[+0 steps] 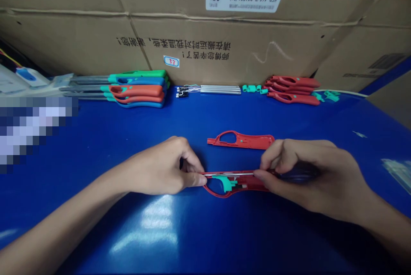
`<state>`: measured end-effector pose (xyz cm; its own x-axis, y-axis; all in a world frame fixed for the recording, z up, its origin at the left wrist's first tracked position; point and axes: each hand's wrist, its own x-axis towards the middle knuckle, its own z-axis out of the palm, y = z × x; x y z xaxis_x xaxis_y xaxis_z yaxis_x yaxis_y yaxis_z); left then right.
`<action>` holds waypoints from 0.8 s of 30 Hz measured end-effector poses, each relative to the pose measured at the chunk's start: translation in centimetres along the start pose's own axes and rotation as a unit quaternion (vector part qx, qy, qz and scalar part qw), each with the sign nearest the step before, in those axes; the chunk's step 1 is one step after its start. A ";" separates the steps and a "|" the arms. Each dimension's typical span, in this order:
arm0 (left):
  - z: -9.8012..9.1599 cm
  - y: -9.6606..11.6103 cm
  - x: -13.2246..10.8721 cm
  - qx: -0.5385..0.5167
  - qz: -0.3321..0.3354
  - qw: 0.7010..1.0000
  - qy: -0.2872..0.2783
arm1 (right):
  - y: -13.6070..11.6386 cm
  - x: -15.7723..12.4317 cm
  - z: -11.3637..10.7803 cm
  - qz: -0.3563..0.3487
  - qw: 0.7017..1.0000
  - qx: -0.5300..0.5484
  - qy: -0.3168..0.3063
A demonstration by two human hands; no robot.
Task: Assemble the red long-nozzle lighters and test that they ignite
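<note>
A red plastic lighter half-shell (pixel 236 184) with a green trigger piece (pixel 226 182) inside lies on the blue table (pixel 199 232). My left hand (pixel 162 167) pinches its left end, fingers closed. My right hand (pixel 300 172) grips the right end, thumb and fingers pressed on the shell's top edge by a thin metal tube. Just beyond, a second red half-shell (pixel 244 141) rests flat, untouched.
Along the back edge lie finished lighters in green, blue and orange (pixel 138 88), metal tubes with wires (pixel 215 90), small green caps (pixel 252 88), a stack of red shells (pixel 293 91) and green parts (pixel 329 95). Cardboard boxes (pixel 205 31) wall the rear.
</note>
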<state>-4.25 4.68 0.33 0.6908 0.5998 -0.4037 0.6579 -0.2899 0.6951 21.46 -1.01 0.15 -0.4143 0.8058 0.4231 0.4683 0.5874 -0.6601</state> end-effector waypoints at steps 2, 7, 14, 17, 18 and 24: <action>0.0 0.0 0.0 0.002 0.003 1.000 0.001 | 0.0 0.0 0.0 -0.005 1.000 -0.009 -0.004; 0.0 -0.1 0.0 0.003 0.009 1.000 -0.003 | 0.1 0.1 0.3 -0.023 0.999 -0.035 -0.011; -0.1 -0.2 0.1 0.000 0.007 1.000 -0.011 | 0.1 0.3 0.3 -0.030 0.998 -0.042 -0.018; -0.3 -0.2 0.1 -0.015 0.003 1.000 -0.013 | 0.2 0.6 -0.2 -0.021 0.999 -0.035 -0.024; -0.3 -0.2 0.1 -0.017 0.001 1.000 -0.014 | 0.2 0.6 -0.4 -0.020 0.999 -0.034 -0.025; -0.5 -0.4 0.0 -0.014 -0.005 1.000 -0.013 | 0.1 0.6 -1.0 -0.022 0.998 -0.050 -0.023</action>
<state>-4.70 5.19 0.34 0.6914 0.5837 -0.4258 0.6570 -0.2628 0.7066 22.06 -0.38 1.01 -0.4702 0.7764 0.4197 0.5234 0.6282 -0.5757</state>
